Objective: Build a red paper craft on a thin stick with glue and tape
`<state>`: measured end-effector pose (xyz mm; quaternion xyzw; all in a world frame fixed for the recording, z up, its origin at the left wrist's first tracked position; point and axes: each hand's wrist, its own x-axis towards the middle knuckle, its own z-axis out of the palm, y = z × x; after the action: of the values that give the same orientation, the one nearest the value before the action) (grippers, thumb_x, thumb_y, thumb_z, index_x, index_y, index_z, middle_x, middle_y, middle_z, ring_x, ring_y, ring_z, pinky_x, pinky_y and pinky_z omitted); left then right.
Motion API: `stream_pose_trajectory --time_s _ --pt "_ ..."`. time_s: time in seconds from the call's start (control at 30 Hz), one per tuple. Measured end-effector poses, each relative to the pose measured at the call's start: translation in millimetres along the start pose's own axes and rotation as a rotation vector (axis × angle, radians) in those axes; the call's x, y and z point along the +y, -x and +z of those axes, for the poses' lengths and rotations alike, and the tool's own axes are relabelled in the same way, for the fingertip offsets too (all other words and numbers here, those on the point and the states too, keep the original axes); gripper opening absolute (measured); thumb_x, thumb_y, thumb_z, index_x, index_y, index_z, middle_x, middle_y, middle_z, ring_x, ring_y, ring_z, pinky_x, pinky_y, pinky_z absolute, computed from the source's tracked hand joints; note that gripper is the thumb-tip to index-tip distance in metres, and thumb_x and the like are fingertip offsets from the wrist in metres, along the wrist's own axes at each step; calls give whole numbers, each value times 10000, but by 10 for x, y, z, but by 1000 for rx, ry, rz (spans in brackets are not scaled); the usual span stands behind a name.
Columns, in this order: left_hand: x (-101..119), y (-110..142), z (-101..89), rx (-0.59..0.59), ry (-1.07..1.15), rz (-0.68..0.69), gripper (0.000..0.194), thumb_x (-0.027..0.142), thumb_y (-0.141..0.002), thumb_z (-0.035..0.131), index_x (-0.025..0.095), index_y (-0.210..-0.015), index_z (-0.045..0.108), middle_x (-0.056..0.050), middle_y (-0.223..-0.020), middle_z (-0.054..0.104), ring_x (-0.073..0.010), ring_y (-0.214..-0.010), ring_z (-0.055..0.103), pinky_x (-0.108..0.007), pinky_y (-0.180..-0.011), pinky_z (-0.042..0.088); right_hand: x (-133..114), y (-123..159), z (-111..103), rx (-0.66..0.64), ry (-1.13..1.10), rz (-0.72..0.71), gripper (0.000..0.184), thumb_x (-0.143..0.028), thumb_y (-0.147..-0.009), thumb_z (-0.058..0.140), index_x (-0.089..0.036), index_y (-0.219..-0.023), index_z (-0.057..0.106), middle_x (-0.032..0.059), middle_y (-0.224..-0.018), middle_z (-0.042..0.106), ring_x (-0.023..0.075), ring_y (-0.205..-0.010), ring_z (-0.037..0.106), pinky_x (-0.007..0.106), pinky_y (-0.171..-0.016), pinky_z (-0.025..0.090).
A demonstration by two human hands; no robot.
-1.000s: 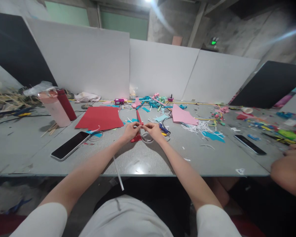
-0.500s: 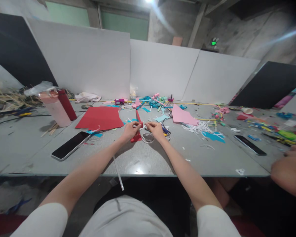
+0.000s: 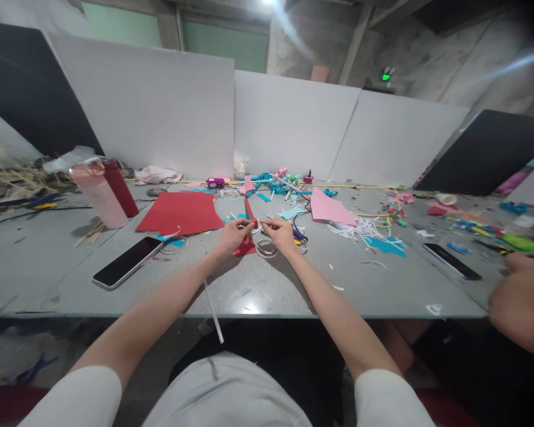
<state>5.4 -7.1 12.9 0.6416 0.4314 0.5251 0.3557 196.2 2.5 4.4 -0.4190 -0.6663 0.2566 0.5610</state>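
My left hand (image 3: 235,233) is closed in a pinch on a narrow red strip (image 3: 249,209) that looks like paper or thin foam. A small red end of it shows at the fingertips. Close to the right of it, my right hand (image 3: 281,233) is also closed, thumb and finger pinched together by that red end. Whatever lies between the right fingertips is too small to make out. Below the left fingers a red scrap (image 3: 245,248) lies on the table. Under the right hand is a coil of white cord (image 3: 266,251).
A large red sheet (image 3: 180,212) lies left, near a phone (image 3: 127,263) and a pink bottle (image 3: 98,196). Right are a pink sheet (image 3: 331,207), white shreds (image 3: 360,229) and another phone (image 3: 452,261). A white stick (image 3: 213,311) overhangs the front edge. At far right is another person's arm (image 3: 523,296).
My two hands stay almost in place, with only slight finger movement at the red strip. At far right, the other person's hand has shifted a little.
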Motion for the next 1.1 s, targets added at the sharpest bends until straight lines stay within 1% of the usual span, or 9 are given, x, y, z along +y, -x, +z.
stream_pose_trajectory --time_s 0.07,0.17,0.33,0.43,0.5,0.63,0.87,1.0,1.1 --pt "-20 -9 1 7 -1 2 418 594 -809 742 176 -820 736 -16 -551 625 -137 -476 536 -248 -465 366 -15 -6 -18 39 39 -23 288 -453 -803 756 -189 -884 838 53 -768 700 168 -651 528 305 -628 433" --pt "-40 -18 4 9 -4 8 421 592 -805 744 172 -832 752 -26 -581 646 -144 -502 553 -251 -477 379 -1 -15 -26 61 84 -48 270 -457 -782 787 -194 -832 830 46 -770 672 166 -671 527 301 -633 425" --pt "-51 -24 5 3 -15 31 389 560 -796 767 173 -834 772 -64 -736 732 -157 -581 602 -263 -535 433 62 -25 -3 -79 27 -17 337 -486 -862 695 -174 -907 814 46 -794 696 170 -687 566 292 -638 438" --pt "-54 -28 4 4 -23 46 364 540 -811 758 178 -841 779 -78 -811 762 -165 -620 626 -270 -569 463 62 -22 3 -117 15 -17 378 -501 -903 635 -169 -960 806 46 -793 698 164 -660 557 285 -613 435" --pt "-54 -29 3 1 -30 57 357 536 -817 755 181 -845 782 -84 -834 773 -178 -653 647 -277 -597 487 52 -16 5 -124 22 -31 378 -510 -896 651 -166 -953 799 44 -781 690 162 -656 544 283 -610 426" --pt "-43 -24 8 -18 -50 77 330 518 -824 756 190 -849 786 -87 -849 782 -199 -707 679 -293 -650 524 52 -3 15 -87 51 -32 374 -529 -835 740 -162 -897 783 32 -742 664 151 -641 511 279 -599 393" --pt "-27 -19 13 -40 -77 99 262 452 -850 754 193 -819 777 -88 -839 782 -204 -743 705 -299 -700 542 62 1 -5 -102 37 -90 364 -521 -885 692 -173 -820 775 44 -747 682 170 -673 576 295 -653 438" --pt "-20 -19 12 -39 -91 103 283 466 -858 737 189 -810 771 -83 -831 777 -200 -732 699 -301 -703 531 27 -3 -21 -60 81 -137 363 -519 -901 678 -183 -800 770 44 -759 669 177 -707 585 296 -677 454" --pt "-8 -17 3 -35 -98 98 303 485 -842 741 186 -812 770 -81 -832 780 -203 -731 694 -305 -702 525 21 -30 -59 10 76 -92 360 -526 -879 692 -181 -793 751 37 -759 662 172 -687 577 291 -654 465"
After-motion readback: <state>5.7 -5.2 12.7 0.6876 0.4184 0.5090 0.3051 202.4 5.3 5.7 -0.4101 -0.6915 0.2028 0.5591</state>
